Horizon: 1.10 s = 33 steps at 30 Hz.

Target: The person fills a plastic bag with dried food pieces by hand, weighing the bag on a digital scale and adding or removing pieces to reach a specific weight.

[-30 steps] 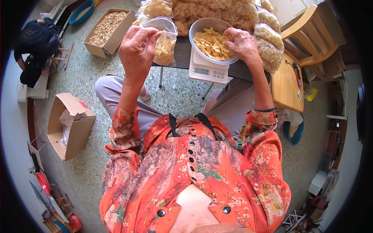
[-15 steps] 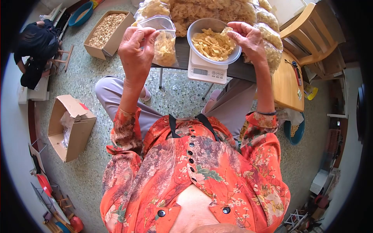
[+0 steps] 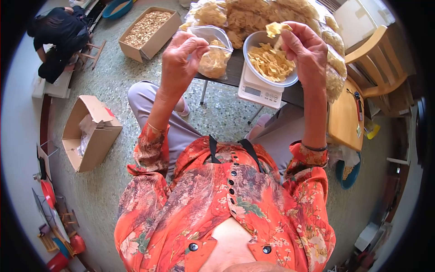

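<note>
My left hand pinches the rim of a clear plastic bag, which hangs with its mouth open and yellow dried flakes inside. A pale translucent bowl rests on a white kitchen scale at the table's near edge. More dried flakes lie in the bowl. Above the bowl's far right side, my right hand is closed on a few flakes between thumb and fingers. The scale's display is too small to read.
Filled bags are heaped across the table's back. A wooden chair stands at right. A carton of dried pieces and an open cardboard box sit on the floor at left. Another person sits at far left.
My right hand has lifted flakes from inside the bowl to above its rim. My left hand still holds the bag. The whole view has shifted, with the table sitting further right.
</note>
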Tool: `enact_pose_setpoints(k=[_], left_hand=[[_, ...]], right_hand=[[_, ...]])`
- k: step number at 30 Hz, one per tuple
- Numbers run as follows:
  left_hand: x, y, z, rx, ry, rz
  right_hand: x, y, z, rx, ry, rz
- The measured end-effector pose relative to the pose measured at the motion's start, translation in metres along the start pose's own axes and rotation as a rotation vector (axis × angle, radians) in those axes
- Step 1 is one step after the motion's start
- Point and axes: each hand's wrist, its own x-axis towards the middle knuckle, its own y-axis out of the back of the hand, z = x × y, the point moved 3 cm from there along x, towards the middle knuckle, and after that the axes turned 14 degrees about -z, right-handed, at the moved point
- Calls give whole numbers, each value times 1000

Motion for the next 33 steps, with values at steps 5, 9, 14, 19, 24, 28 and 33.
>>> enact_pose_setpoints(k=[5,9,14,19,24,28,33], left_hand=[[2,-1,4,-46,4,-11],[2,1,4,-12,-23,6],[0,2,5,7,-40,29],[1,4,7,51,-34,42],[-3,-2,-1,66,-30,12],[-4,-4,0,46,-20,-2],[-1,-5,6,33,-2,-27]], right_hand=[[27,-61,-10,51,99,-118],[44,-90,12,-159,117,-131],[50,-104,23,-566,203,-242],[46,-95,2,-551,377,-112],[21,-25,15,-386,168,50],[-13,24,29,-674,-100,-16],[-33,33,36,-895,-209,-147]])
